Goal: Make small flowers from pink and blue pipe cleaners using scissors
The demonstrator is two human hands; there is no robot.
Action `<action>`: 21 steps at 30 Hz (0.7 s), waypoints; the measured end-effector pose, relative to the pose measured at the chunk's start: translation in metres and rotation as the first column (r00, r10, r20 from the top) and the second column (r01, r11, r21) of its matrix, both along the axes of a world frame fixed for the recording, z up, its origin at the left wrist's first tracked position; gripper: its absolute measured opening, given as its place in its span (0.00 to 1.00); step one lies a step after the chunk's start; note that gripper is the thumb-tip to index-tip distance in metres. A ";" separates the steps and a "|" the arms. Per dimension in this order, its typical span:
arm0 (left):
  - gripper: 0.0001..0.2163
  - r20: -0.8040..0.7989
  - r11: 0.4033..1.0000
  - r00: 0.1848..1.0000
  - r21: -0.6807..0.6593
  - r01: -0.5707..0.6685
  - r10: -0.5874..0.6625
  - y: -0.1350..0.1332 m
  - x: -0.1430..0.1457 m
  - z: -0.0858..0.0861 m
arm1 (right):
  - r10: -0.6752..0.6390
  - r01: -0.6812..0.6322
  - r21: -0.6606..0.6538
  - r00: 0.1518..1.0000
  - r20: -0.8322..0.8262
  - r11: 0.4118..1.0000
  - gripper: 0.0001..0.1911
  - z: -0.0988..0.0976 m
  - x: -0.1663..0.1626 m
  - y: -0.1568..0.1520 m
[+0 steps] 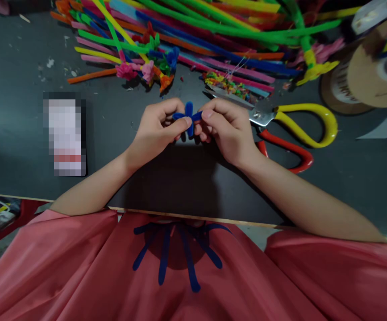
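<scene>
Both my hands meet over the dark table (19,147) and pinch a small blue pipe-cleaner piece (189,117) bent into crossed loops. My left hand (156,131) grips its left side with thumb and fingers closed. My right hand (226,129) grips its right side the same way. Several loose blue pipe-cleaner lengths (180,252) lie on my red lap below the table edge.
A heap of coloured pipe cleaners (196,31) and small finished flowers (146,71) lies at the back. Scissors with yellow and red handles (297,129) sit just right of my right hand. Cardboard spools (364,76) stand far right. A blurred white object (65,136) lies left.
</scene>
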State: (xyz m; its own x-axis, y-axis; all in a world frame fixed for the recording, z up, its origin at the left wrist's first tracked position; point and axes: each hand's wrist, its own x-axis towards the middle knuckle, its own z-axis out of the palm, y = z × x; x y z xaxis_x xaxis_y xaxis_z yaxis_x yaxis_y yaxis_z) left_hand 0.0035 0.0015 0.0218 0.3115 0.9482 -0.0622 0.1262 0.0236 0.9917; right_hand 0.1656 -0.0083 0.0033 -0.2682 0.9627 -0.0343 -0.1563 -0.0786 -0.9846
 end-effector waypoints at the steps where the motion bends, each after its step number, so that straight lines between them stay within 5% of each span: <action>1: 0.10 0.002 1.000 1.000 -0.003 -0.001 0.001 0.000 -0.001 -0.001 | 0.000 0.000 0.002 1.000 0.002 1.000 0.14 0.000 0.000 0.000; 9: 0.09 0.068 0.998 0.998 -0.056 -0.005 0.009 0.001 -0.003 -0.005 | -0.051 0.045 0.070 0.995 0.089 0.997 0.13 0.002 -0.002 -0.004; 15: 0.10 0.175 0.986 0.984 -0.163 0.025 0.004 0.000 -0.001 0.000 | -0.152 0.088 0.286 0.966 0.208 0.954 0.09 0.009 -0.002 -0.010; 21: 0.09 0.114 0.993 0.993 -0.117 -0.008 0.021 -0.001 0.000 0.002 | -0.107 0.095 0.101 0.987 0.123 0.990 0.14 0.006 -0.001 -0.007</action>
State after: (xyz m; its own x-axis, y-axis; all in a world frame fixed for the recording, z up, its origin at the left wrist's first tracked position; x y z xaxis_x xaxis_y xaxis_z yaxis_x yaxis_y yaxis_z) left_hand 0.0033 0.0000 0.0238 0.3094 0.9411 -0.1363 0.0102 0.1401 0.9901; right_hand 0.1648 -0.0156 0.0094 -0.1688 0.9852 0.0309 -0.0313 0.0260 -0.9992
